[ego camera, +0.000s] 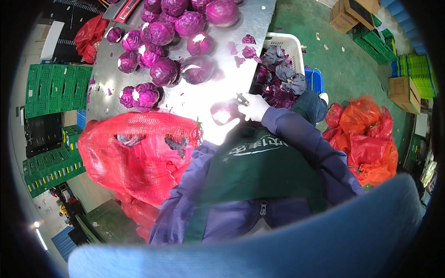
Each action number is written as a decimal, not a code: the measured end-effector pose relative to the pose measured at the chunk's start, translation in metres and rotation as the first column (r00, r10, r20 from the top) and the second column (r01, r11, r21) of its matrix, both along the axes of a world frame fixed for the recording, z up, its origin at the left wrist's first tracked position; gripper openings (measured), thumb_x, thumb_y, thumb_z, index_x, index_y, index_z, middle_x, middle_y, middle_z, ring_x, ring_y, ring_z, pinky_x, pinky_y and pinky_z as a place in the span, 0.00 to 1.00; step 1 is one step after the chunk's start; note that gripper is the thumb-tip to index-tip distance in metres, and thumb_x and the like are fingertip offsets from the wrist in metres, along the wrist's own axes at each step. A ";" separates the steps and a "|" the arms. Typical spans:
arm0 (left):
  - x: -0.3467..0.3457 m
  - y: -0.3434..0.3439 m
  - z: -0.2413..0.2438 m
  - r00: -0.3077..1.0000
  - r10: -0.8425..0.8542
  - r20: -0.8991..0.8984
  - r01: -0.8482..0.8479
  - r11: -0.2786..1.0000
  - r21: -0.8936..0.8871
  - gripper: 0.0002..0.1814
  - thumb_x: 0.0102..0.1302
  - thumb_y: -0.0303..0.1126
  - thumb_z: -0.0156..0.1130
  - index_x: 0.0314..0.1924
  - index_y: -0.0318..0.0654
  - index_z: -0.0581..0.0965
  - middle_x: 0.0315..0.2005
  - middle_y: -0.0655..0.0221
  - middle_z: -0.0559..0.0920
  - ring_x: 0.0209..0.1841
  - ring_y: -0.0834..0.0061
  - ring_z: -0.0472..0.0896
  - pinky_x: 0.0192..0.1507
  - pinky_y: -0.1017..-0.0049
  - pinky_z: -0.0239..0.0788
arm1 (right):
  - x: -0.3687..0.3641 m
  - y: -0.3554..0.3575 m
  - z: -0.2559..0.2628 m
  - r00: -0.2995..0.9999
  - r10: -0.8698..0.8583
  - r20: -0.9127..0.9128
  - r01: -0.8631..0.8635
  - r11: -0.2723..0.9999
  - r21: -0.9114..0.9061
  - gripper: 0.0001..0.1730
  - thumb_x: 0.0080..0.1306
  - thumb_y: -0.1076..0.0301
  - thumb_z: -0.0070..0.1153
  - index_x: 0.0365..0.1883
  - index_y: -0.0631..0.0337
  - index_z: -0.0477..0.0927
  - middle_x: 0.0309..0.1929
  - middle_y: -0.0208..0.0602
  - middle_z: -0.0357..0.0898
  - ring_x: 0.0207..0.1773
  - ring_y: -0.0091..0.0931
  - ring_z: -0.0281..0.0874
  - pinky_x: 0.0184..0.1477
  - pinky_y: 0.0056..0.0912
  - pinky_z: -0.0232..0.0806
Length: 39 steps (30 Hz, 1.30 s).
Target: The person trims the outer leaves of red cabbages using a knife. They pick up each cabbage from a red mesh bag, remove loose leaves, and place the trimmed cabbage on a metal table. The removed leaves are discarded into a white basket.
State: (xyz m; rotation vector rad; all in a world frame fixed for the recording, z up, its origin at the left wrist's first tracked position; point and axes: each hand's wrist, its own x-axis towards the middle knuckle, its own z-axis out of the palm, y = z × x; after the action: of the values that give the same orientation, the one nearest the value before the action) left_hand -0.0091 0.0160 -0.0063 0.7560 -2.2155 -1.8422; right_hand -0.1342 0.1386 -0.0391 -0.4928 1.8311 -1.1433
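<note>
My right hand (255, 107), in a white glove, is closed around a dark-handled tool (242, 99), whose blade I cannot make out in the glare. Just left of it is a red cabbage (224, 113) with a pale cut spot. My left hand (226, 131), washed out by bright light, is at the lower side of that cabbage and seems to support it. Several more red cabbages (163, 71) lie on the metal table (114, 78), some showing white cut stem ends. Loose purple leaves (249, 52) are scattered near the table's right edge.
A white basket (295, 43) of trimmed leaves stands against the table's right edge, with a blue basket (314, 80) beyond. A red mesh sack (139, 163) bulges at the left. Red sacks (368, 139) lie on the floor at right. Green crates (57, 90) are stacked far left.
</note>
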 end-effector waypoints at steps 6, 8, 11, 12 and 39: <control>0.011 -0.001 -0.023 0.996 0.079 -0.032 -0.084 0.973 -0.216 0.48 0.37 0.35 0.78 0.57 0.29 0.61 0.46 0.56 0.70 0.46 0.65 0.71 0.49 0.66 0.67 | 0.006 -0.004 -0.017 0.877 0.127 -0.463 -0.055 0.985 0.166 0.17 0.57 0.65 0.50 0.45 0.59 0.71 0.28 0.48 0.78 0.33 0.43 0.78 0.37 0.43 0.69; 0.016 -0.009 -0.026 0.986 -0.078 -0.149 0.022 0.938 -0.345 0.46 0.40 0.29 0.76 0.58 0.33 0.60 0.45 0.56 0.70 0.40 0.67 0.74 0.42 0.67 0.71 | 0.000 -0.001 -0.034 0.850 0.065 -0.522 0.015 0.989 0.149 0.15 0.56 0.65 0.51 0.42 0.58 0.72 0.28 0.48 0.78 0.34 0.44 0.78 0.38 0.45 0.69; 0.030 -0.018 -0.034 0.996 -0.081 0.048 0.058 0.934 0.354 0.45 0.44 0.18 0.70 0.61 0.42 0.56 0.44 0.56 0.71 0.28 0.70 0.75 0.27 0.70 0.73 | -0.039 0.013 -0.044 0.848 -0.160 -0.506 0.339 0.896 0.285 0.13 0.58 0.67 0.51 0.42 0.59 0.71 0.27 0.48 0.79 0.33 0.42 0.79 0.38 0.43 0.70; 0.034 -0.020 -0.046 0.996 -0.065 -0.067 0.085 0.927 0.366 0.47 0.45 0.09 0.62 0.63 0.50 0.54 0.43 0.58 0.69 0.18 0.74 0.71 0.15 0.76 0.67 | -0.047 0.026 -0.036 0.849 -0.098 -0.520 0.287 0.910 0.298 0.13 0.59 0.67 0.51 0.43 0.59 0.71 0.28 0.48 0.79 0.33 0.41 0.79 0.38 0.41 0.70; 0.028 -0.048 -0.031 0.863 -0.502 0.049 0.405 0.748 0.527 0.48 0.46 0.25 0.71 0.64 0.34 0.52 0.51 0.58 0.70 0.45 0.70 0.74 0.42 0.73 0.74 | -0.034 0.003 -0.007 0.884 0.059 -0.464 -0.005 0.993 0.116 0.13 0.54 0.63 0.54 0.35 0.60 0.76 0.29 0.51 0.78 0.34 0.45 0.77 0.37 0.43 0.69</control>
State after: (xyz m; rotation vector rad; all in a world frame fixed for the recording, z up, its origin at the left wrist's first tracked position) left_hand 0.0185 -0.0318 -0.0369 0.4869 -2.1856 -2.7734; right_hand -0.1678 0.1415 -0.0459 -0.7828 2.2768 -0.9433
